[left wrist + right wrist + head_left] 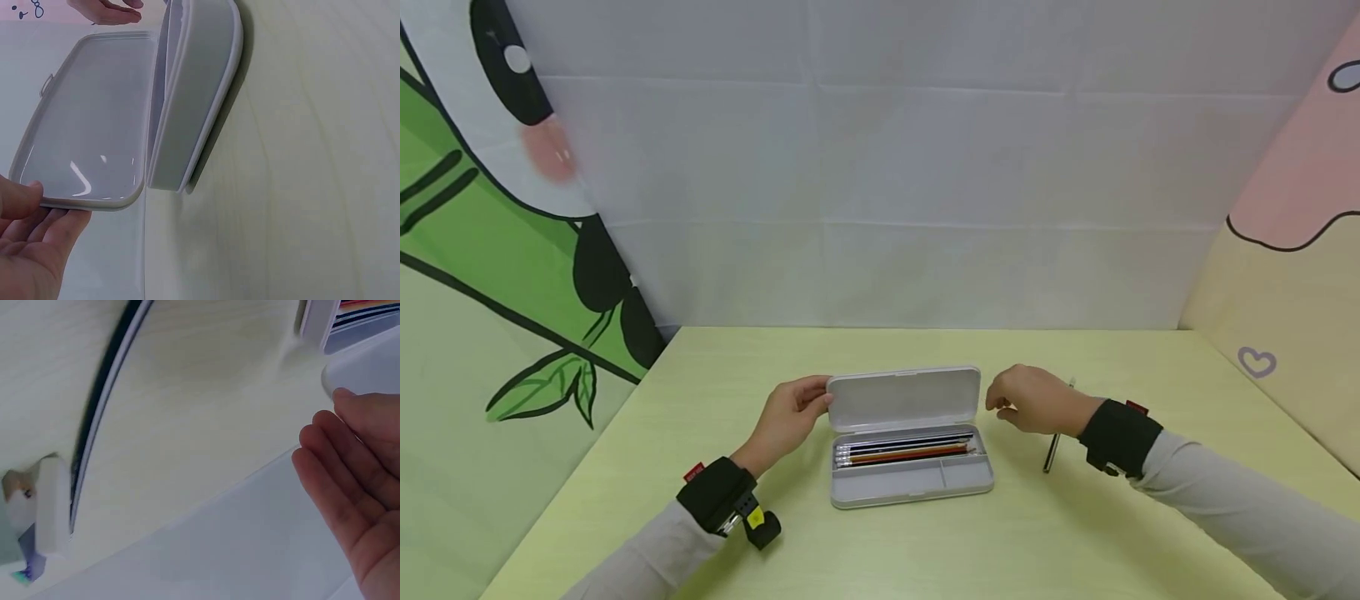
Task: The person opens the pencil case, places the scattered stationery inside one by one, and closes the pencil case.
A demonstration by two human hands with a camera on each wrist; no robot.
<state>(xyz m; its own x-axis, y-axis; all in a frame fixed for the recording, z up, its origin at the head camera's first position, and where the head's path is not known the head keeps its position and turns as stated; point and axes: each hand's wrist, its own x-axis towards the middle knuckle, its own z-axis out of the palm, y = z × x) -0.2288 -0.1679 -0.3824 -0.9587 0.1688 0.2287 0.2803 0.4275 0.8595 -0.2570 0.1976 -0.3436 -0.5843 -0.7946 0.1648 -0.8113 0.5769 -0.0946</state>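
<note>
Lying open on one pale-yellow table [880, 558], one white plastic pencil case [887, 492] keeps several slim pencils [904, 452], too crowded for exact counting. My left hand [790, 417] pinches its one raised lid [904, 400], probably for steadiness; my right hand [1033, 398], empty, fingers loosely bent, hovers near one slim dark pen [1052, 454].

This looks like a staged booth: a wood-grain table [910, 550] against a creased white backdrop [895, 167], between side panels [1285, 292] printed with a cartoon panda [482, 117] and purple heart [1257, 374].
</note>
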